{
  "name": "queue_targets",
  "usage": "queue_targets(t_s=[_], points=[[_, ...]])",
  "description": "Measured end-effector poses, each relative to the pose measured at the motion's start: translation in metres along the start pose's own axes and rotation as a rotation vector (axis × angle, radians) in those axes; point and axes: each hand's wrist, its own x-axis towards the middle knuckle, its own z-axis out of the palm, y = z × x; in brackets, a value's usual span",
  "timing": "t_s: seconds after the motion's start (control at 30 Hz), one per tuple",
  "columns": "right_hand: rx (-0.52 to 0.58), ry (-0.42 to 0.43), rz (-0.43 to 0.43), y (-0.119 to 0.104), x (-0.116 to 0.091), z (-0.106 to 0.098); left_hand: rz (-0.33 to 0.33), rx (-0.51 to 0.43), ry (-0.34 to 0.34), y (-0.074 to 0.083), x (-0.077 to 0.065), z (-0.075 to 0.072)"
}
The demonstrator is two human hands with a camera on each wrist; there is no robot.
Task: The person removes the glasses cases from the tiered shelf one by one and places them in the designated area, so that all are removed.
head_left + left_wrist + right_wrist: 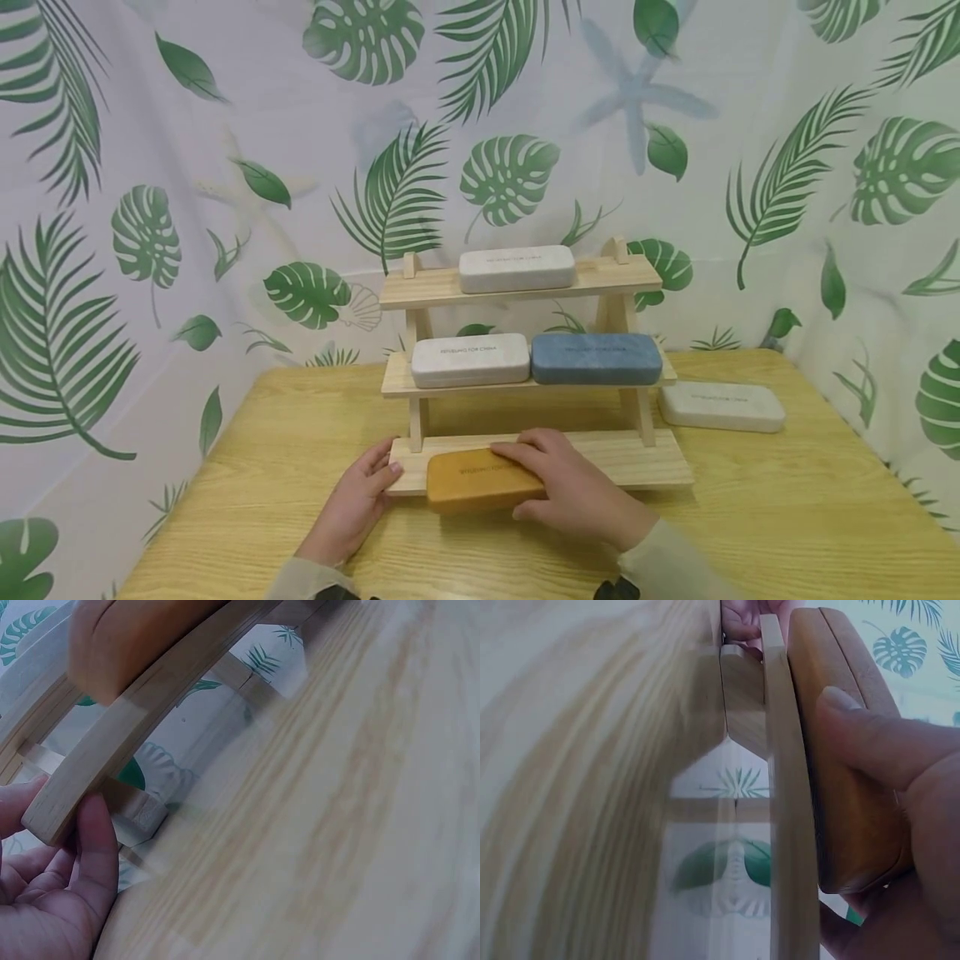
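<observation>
An orange glasses case (472, 482) lies on the left part of the bottom board (630, 462) of a three-tier wooden display rack, its front edge overhanging the board. My right hand (566, 492) grips the case at its right end; in the right wrist view the thumb (862, 731) presses along its front side. At the rack's left corner, my left hand (356, 500) pinches the end of the bottom board. The left wrist view shows this board end (60, 802) between thumb and fingers. The far side of the orange case is hidden.
A white glasses case (471, 361) and a blue one (596, 360) sit side by side on the middle tier. Another pale case (517, 269) is on the top tier. One more white case (722, 407) lies on the wooden table (810, 517), right of the rack. A leaf-printed cloth (225, 125) hangs behind.
</observation>
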Motion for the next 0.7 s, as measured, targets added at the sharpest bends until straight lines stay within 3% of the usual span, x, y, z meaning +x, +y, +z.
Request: queue_targets(t_s=[0.33, 0.7], points=[[0.017, 0.108, -0.006, 0.013, -0.020, -0.027, 0.009, -0.028, -0.017, 0.000, 0.000, 0.000], [0.024, 0.120, 0.055, 0.032, -0.033, -0.041, 0.015, -0.036, -0.051, -0.001, -0.001, -0.004]])
